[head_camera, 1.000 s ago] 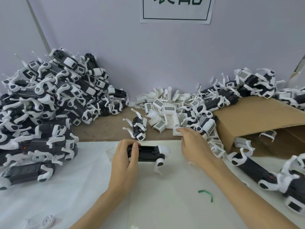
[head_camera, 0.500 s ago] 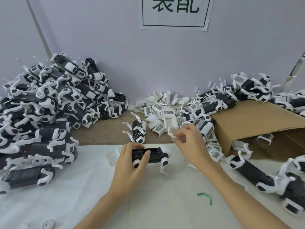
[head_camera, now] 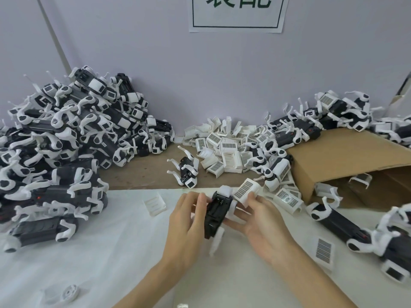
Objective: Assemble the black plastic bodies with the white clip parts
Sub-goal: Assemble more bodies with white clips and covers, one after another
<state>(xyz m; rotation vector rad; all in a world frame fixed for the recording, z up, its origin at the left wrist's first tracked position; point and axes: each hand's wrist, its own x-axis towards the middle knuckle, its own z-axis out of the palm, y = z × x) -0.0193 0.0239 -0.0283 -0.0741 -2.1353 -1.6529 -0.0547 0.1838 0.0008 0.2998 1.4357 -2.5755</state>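
black body [head_camera: 216, 215] tilted, white clip [head_camera: 246, 191] beside

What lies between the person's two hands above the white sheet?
In the head view, a black plastic body lies between the left hand and right hand; the right also holds a white clip part.

My left hand [head_camera: 186, 225] grips a black plastic body [head_camera: 216, 216], matt with a slight sheen; my right hand [head_camera: 260, 223] holds a smooth white plastic clip [head_camera: 246, 192]. Under them lies matt white cloth [head_camera: 89, 263] beside a dull brown cardboard box [head_camera: 347, 156].
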